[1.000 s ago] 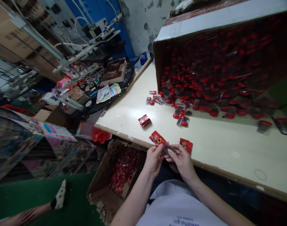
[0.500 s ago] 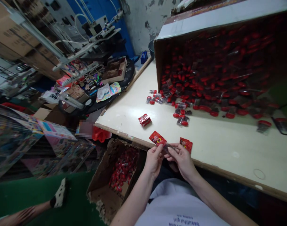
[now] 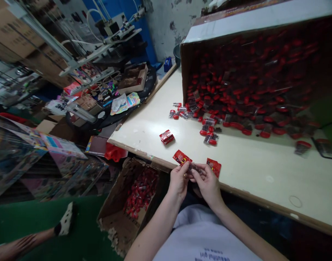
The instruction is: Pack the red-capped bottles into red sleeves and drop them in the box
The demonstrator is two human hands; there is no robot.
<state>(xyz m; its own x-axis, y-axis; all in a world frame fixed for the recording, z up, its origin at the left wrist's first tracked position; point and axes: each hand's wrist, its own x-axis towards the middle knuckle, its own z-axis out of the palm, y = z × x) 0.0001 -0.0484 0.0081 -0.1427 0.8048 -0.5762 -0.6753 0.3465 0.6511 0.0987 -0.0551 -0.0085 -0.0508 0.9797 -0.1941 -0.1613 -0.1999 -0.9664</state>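
Over the table's front edge, a red printed packet (image 3: 182, 157) with a clear section showing dark contents is pinched between my two hands. My left hand (image 3: 179, 180) grips it near its red end, thumb on top. My right hand (image 3: 208, 184) is closed on the clear section; the fingertips partly cover it. Just beyond my right hand lies another red packet (image 3: 214, 166), partly hidden by the fingers. A small stack of red printed packets (image 3: 166, 137) lies farther left on the table (image 3: 250, 163).
A large tipped carton (image 3: 183, 72) spills small red-capped clear jars (image 3: 211, 139) onto the tabletop. Below the table's edge at left, an open cardboard box (image 3: 111, 214) holds red-capped items. A machine with a cluttered round table (image 3: 111, 117) stands left. Another person's leg (image 3: 32, 239) shows lower left.
Both hands keep hold of the packet. My right fingers and thumb have shifted slightly along its clear section. The whole view has moved a little.
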